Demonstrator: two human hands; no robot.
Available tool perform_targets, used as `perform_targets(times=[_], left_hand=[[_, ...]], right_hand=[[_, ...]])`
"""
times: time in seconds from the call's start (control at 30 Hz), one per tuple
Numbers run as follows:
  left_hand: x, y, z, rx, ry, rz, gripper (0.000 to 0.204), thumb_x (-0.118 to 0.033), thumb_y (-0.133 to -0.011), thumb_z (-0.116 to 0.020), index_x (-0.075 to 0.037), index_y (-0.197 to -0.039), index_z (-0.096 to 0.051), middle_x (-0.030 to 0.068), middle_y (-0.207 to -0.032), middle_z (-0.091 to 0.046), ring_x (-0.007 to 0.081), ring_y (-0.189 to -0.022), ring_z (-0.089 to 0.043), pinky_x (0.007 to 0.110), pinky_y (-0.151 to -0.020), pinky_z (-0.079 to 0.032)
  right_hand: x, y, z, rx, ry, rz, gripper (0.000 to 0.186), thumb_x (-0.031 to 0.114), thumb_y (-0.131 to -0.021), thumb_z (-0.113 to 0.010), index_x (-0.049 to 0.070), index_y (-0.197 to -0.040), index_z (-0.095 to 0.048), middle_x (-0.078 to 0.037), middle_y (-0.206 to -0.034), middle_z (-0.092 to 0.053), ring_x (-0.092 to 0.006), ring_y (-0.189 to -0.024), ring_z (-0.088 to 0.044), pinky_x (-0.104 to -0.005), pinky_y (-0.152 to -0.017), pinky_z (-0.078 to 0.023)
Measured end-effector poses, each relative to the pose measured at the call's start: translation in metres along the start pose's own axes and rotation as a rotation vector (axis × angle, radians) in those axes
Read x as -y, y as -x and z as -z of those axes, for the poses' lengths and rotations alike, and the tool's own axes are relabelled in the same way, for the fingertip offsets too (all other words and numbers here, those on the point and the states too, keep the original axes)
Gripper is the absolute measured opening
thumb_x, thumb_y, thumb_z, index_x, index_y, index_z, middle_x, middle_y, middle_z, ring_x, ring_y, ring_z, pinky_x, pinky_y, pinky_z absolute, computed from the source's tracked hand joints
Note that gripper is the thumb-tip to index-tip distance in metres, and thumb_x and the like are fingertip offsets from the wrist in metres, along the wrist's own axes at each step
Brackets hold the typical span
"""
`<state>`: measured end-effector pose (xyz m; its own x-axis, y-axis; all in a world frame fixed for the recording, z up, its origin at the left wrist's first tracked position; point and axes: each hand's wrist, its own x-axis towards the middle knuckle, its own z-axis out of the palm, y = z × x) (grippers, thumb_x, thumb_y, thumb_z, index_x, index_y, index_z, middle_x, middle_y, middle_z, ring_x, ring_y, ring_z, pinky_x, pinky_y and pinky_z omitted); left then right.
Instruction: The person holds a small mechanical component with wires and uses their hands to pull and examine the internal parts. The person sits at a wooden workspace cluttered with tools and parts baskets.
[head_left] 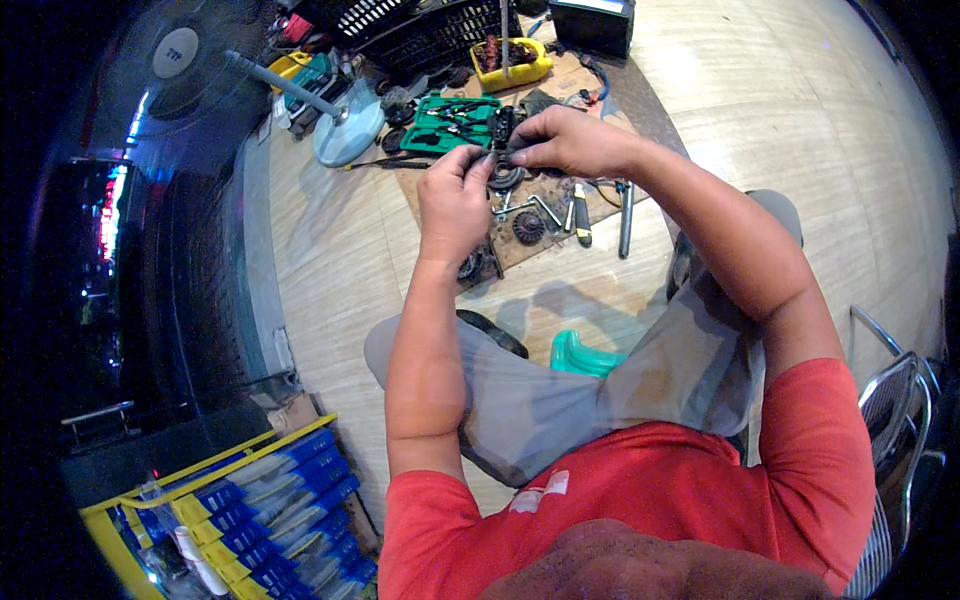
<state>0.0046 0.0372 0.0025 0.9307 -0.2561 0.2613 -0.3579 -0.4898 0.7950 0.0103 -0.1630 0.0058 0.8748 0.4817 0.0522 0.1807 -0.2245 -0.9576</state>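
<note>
My left hand (452, 198) and my right hand (568, 141) meet in front of me, both pinching a small black metal part (503, 140) held up above the floor. Fingertips of both hands close on it from either side, hiding most of its shape. Right below the hands, on a brown cardboard sheet (540, 245), lie a round gear-like part (528, 227), a wrench (626, 215), a screwdriver with a yellow-black handle (581, 215) and other small metal pieces.
A green tool case (450, 122) lies open behind the hands. Beyond it stand a yellow tray (512, 66), black plastic baskets (420, 30) and a standing fan (330, 110). A teal stool (580, 355) sits between my knees, a metal chair (900, 420) at right, a yellow rack (250, 510) at lower left.
</note>
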Motion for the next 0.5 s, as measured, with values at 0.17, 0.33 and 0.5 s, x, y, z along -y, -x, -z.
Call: perform_targets(times=[0.17,0.33,0.5], left_hand=[[-0.006,0.001,0.002,0.129,-0.083,-0.111,0.011,-0.006,-0.084,-0.06,0.001,-0.091,-0.063,0.0079,-0.07,-0.061,0.0143,-0.06,-0.057,0.03,-0.054,-0.045],[-0.005,0.003,-0.003,0.199,-0.424,-0.376,0.008,-0.007,-0.082,-0.06,-0.003,-0.087,-0.061,0.0177,-0.084,-0.061,0.0385,-0.076,-0.059,0.045,-0.067,-0.047],[-0.002,0.007,-0.023,0.214,-0.63,-0.335,0.005,-0.006,-0.081,-0.053,-0.004,-0.084,-0.056,0.0164,-0.083,-0.06,0.037,-0.075,-0.06,0.046,-0.065,-0.048]], right_hand=[[-0.002,0.0,0.015,0.057,0.339,0.091,0.019,0.018,-0.084,-0.065,0.0,-0.091,-0.063,-0.011,-0.072,-0.062,-0.0212,-0.065,-0.057,-0.0344,-0.061,-0.044],[-0.002,0.003,0.015,0.084,0.619,0.13,0.019,0.018,-0.079,-0.067,0.001,-0.084,-0.062,-0.021,-0.079,-0.062,-0.0397,-0.077,-0.06,-0.0448,-0.068,-0.046],[-0.018,0.0,0.006,-0.012,0.8,0.124,0.018,0.019,-0.077,-0.066,0.002,-0.079,-0.063,-0.02,-0.077,-0.062,-0.0394,-0.079,-0.06,-0.048,-0.069,-0.047]])
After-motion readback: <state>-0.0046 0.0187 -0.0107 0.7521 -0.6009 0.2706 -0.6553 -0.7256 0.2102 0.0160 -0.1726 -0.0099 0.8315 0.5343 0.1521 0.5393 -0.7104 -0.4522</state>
